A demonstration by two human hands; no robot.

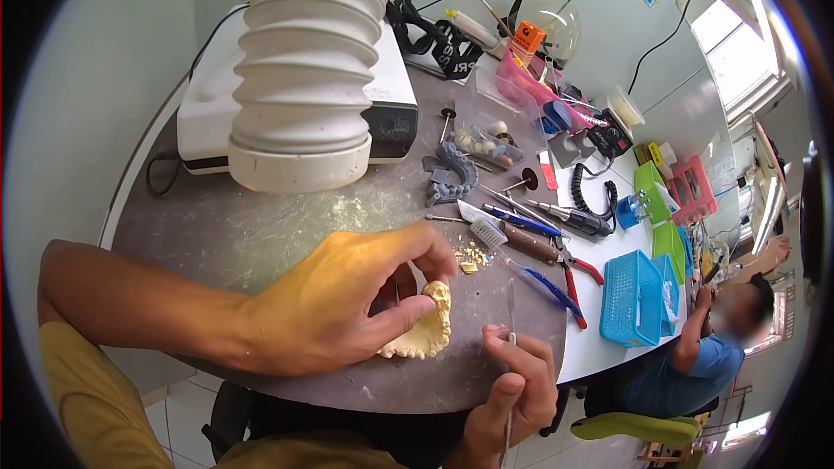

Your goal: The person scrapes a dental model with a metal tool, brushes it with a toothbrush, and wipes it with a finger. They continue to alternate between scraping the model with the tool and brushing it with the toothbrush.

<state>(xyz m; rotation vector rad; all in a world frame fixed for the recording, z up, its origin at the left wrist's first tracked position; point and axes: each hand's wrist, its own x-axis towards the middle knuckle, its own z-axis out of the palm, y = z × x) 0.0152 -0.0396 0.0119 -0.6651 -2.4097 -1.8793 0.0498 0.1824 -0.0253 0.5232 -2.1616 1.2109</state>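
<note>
A cream dental cast (423,336) lies on the dark worktop near its front edge. My left hand (334,304) is curled over it, with thumb and fingers closed on the cast at its upper end. To the right, my right hand (519,382) grips a thin metal tool (512,326) between thumb and fingers, its narrow blade pointing up and away from me. The blade is apart from the cast. Small cream chips (471,259) are scattered on the worktop beyond the cast.
A wide white hose (304,78) hangs over the worktop's back left. Beyond the chips lie a grey dental model (452,172), a brush (486,230), a handpiece (578,219) and red pliers (575,287). Blue baskets (632,299) stand right. A person in blue (704,369) sits further right.
</note>
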